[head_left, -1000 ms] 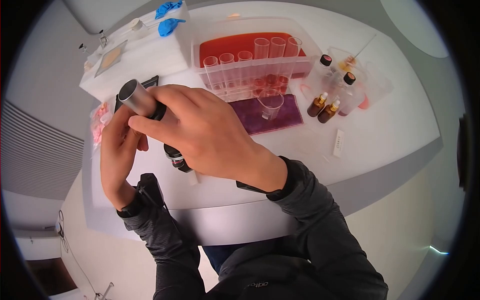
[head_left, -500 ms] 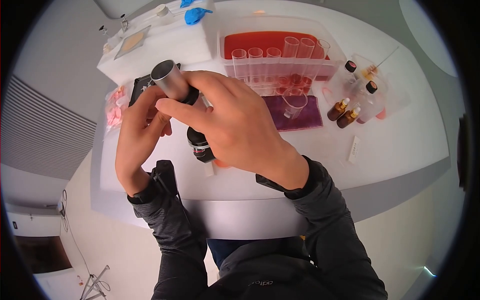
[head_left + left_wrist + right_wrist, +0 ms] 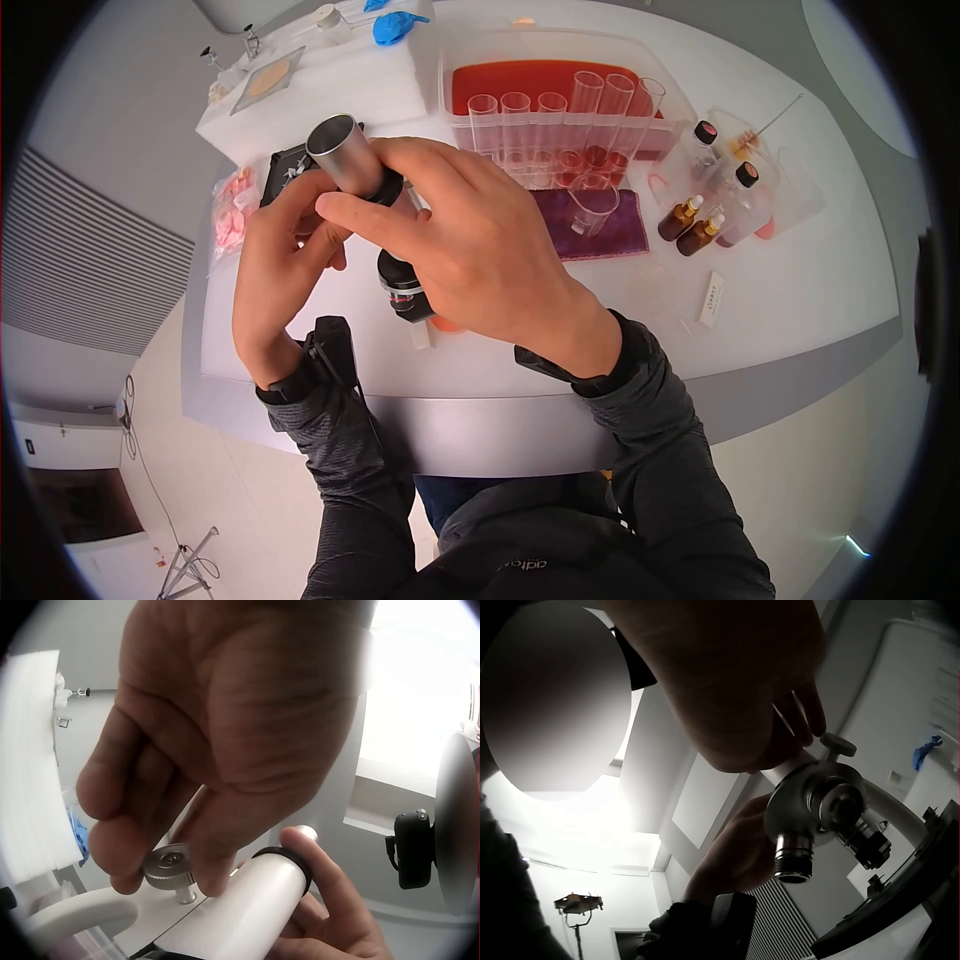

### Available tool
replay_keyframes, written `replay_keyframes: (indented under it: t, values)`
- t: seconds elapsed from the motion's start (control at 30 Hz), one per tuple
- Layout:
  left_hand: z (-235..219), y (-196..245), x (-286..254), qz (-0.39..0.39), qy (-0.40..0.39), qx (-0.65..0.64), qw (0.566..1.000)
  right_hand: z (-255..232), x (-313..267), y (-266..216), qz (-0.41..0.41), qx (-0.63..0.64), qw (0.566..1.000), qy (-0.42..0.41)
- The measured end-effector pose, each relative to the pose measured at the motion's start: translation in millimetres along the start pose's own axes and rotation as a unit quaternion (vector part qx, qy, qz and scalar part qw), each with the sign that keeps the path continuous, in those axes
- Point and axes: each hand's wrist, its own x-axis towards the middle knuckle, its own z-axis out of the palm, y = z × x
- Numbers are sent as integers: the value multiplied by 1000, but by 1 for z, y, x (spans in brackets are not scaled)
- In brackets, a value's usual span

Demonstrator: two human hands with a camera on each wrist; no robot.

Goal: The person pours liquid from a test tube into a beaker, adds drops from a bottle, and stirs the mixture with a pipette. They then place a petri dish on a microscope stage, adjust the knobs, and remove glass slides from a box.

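A microscope stands at the table's left, its metal eyepiece tube (image 3: 340, 155) pointing up toward me. My right hand (image 3: 485, 245) holds the tube, thumb and fingers round it near the black collar (image 3: 289, 862). With thumb and fingertips, my left hand (image 3: 275, 270) pinches a knurled metal screw knob (image 3: 171, 868) beside the white tube (image 3: 251, 907). In the right wrist view, the objective lenses (image 3: 793, 859) hang below my right hand, and another knob (image 3: 838, 745) sticks out near its fingers. Much of the microscope's body is hidden behind my hands in the head view.
A clear tub (image 3: 470, 125) of red liquid stands at the back, test tubes (image 3: 552, 110) in front. A beaker (image 3: 592, 205) sits on a purple cloth (image 3: 625, 235). Brown dropper bottles (image 3: 680, 218) are at the right, a white foam block (image 3: 315, 105) and pink-filled bag (image 3: 235, 205) at the left.
The head view has swung, so the table and hands appear shifted to the right. Both hands keep nearly the same hold on the microscope.
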Motion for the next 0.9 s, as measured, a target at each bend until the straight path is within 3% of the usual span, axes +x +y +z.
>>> replay_keyframes:
  t: [0.9]
  values:
    - [2,-4,0,10,17,-5,1000,-1,-1,0,0,1,1000,-8]
